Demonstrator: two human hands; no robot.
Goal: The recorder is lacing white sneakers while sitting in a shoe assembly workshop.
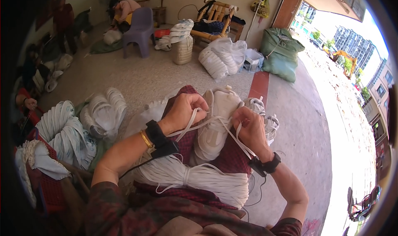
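Note:
A stack of white sneaker uppers [212, 138] stands upright between my knees, over dark red checked cloth. My left hand [181, 113], at the left of the top upper, pinches a flat white shoelace [192, 119] between thumb and fingers. At the upper's right side, my right hand [251, 130] has its fingers closed on shoelace too, with strands hanging below it. Lace crosses the front of the upper between both hands. Across my lap lies a tied bundle of white shoelaces [182, 178]. My fingertips partly hide the eyelets.
More white uppers are stacked at the left [62, 130] and just beyond my left arm [103, 111]. Ahead are a plastic-wrapped stack [222, 59], a green sack [284, 55], a purple chair [141, 30] and a bamboo chair [215, 18]. A person in pink [127, 10] sits bent over farther back.

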